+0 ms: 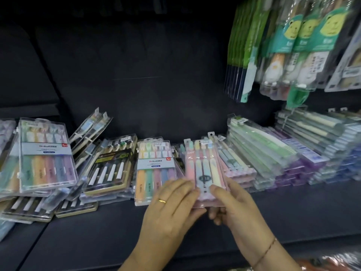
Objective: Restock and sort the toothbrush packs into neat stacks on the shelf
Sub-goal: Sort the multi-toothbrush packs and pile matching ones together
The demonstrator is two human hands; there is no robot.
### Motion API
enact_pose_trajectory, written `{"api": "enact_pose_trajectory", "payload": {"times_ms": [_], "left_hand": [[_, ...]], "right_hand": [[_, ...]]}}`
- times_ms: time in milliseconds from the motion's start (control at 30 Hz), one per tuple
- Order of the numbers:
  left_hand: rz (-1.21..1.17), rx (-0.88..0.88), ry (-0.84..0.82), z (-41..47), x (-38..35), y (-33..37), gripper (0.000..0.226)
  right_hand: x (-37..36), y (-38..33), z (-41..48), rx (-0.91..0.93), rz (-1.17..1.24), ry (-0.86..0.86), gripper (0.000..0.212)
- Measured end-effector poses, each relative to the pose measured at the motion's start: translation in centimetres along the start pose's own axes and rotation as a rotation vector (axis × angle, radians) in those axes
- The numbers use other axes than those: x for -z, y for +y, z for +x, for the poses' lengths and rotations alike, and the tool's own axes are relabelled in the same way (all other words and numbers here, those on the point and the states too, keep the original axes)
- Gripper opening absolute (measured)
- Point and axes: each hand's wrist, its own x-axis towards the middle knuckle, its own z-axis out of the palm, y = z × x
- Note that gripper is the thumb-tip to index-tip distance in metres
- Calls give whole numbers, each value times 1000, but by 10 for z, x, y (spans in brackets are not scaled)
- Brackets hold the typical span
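Left hand [172, 210] and right hand [236, 208] hold pink toothbrush pack [205, 167] at shelf [293, 216] centre, fingers [215, 190] curled round lower edges. Right-side stacks [283, 157] neat; left-side packs [58, 173] jumbled. Sorting judged roughly half done.

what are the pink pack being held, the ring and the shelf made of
Pink pack: apparently clear glossy plastic over a pink backing; it glints and the brushes show through. Ring: shiny yellow metal, possibly gold; it catches light. Shelf: dark matte surface, maybe painted metal or laminate; the look leaves it open.
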Motion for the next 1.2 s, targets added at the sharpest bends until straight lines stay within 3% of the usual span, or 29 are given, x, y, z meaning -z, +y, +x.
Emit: {"api": "enact_pose_trajectory", "payload": {"times_ms": [200, 400, 567, 600, 667, 733, 967, 1200], "left_hand": [[346, 217, -207, -3, 7, -24, 59], [301, 291, -287, -8, 5, -29, 66], [296, 281, -289, -8, 4, -30, 65], [297, 279, -289, -9, 4, -30, 65], [301, 274, -291, -9, 4, -30, 65], [307, 272, -295, -9, 4, -31, 65], [308, 279, -305, -9, 4, -31, 62], [300, 286, -302, -9, 3, -33, 62]], "right_hand": [[43, -13, 19, 12, 130, 209, 24], [58, -7, 24, 17, 281, 261, 21], [60, 1, 27, 39, 341, 277, 46], [59, 2, 27, 39, 345, 277, 42], [59, 2, 29, 26, 340, 264, 25], [58, 3, 31, -3, 324, 261, 22], [64, -7, 51, -204, 27, 251, 49], [65, -7, 58, -272, -28, 183, 65]]}}
